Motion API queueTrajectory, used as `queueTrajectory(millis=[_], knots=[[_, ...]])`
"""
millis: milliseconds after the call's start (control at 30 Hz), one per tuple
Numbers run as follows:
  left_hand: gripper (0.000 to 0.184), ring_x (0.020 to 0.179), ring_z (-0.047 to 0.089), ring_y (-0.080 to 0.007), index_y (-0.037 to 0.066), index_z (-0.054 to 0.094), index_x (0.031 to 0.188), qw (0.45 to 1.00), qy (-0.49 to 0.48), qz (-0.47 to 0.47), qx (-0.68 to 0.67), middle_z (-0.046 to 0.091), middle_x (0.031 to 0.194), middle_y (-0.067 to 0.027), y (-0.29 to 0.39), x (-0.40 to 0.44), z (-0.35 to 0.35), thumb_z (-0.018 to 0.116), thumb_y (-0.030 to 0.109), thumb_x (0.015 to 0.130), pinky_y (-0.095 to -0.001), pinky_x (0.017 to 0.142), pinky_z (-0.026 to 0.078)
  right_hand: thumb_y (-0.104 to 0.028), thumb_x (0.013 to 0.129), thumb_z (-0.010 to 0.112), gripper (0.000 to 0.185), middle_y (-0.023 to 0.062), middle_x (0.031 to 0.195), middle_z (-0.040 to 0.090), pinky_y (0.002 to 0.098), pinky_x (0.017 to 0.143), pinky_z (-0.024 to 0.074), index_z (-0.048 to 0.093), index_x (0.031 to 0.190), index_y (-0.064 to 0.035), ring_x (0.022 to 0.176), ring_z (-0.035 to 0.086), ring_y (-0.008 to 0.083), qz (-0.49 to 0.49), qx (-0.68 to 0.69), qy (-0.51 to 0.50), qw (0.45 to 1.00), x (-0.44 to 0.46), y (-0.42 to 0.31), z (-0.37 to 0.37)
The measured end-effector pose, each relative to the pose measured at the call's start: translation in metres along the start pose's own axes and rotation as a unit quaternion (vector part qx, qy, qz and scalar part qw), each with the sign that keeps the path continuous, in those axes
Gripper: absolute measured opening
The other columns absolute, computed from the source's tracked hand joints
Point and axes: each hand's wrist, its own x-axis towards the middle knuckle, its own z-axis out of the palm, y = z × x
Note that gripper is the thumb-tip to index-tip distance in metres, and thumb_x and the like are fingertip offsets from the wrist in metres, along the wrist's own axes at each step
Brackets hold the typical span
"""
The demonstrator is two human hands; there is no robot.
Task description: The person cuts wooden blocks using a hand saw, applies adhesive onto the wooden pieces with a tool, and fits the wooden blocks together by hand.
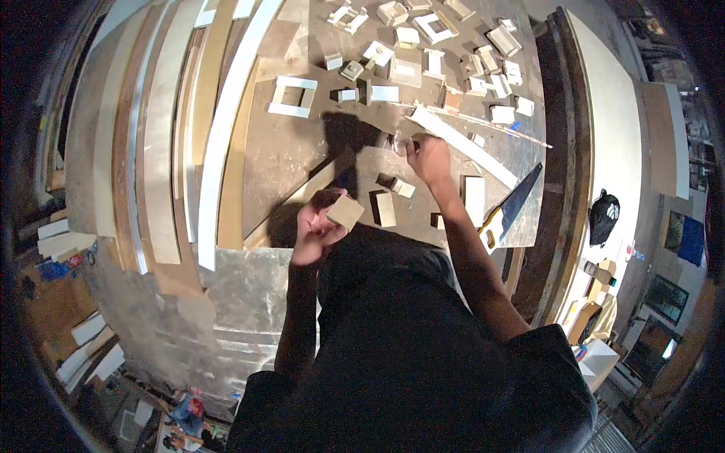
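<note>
My left hand (316, 226) is closed round a small square wooden block (345, 212), held over the front edge of the table. Farther forward, my right hand (429, 157) is closed with its fingertips pinched. A small pale, see-through thing (394, 142) lies by those fingertips, but whether they grip it is unclear. Between the hands, a rectangular wooden block (384, 208) and a smaller block (402, 186) rest on the table. A long white-faced strip (464, 147) runs just beyond my right hand.
A handsaw (512, 208) lies at the table's right edge, beside a white-faced piece (473, 200). Many small wooden assemblies (408, 72) cover the far side, with a square frame (293, 97) nearer. Long boards (162, 151) are stacked on the left. People (185, 423) are at lower left.
</note>
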Motion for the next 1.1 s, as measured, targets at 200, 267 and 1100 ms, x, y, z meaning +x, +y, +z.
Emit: queueTrajectory(millis=[200,267,1100], knots=[[0.063,0.115,0.061,-0.0236,0.002,0.051,0.135,0.999,-0.012,0.037,-0.012,0.061,0.125,-0.0106,0.006,0.01,0.001,0.079,0.0,0.078,-0.0364,0.1,0.048,-0.021,0.087,0.066,0.016,0.0192,0.074,0.068,0.0476,0.066,0.056,0.071,0.085,-0.0059,0.069,0.067,0.0395,-0.061,-0.034,-0.015,0.997,-0.007,0.007,0.01],[0.064,0.116,0.061,-0.0239,0.002,0.051,0.135,0.999,-0.009,0.041,-0.004,0.061,0.125,-0.0106,0.01,0.013,0.0,0.079,0.002,0.078,-0.0377,0.101,0.047,-0.021,0.087,0.066,0.017,0.0195,0.073,0.067,0.0479,0.066,0.0559,0.07,0.085,-0.0047,0.069,0.067,0.0393,-0.023,-0.04,-0.033,0.998,-0.004,0.004,0.004],[0.058,0.092,0.069,-0.0237,0.008,0.062,0.118,0.829,-0.108,-0.009,0.548,0.069,0.118,-0.0126,-0.071,0.159,-0.006,0.083,0.021,0.065,-0.0361,0.08,0.053,-0.005,0.086,0.061,0.018,0.027,0.07,0.063,0.0516,0.059,0.0516,0.05,0.096,0.005,0.066,0.063,0.0468,-0.112,0.027,-0.047,0.992,-0.02,0.017,0.005]])
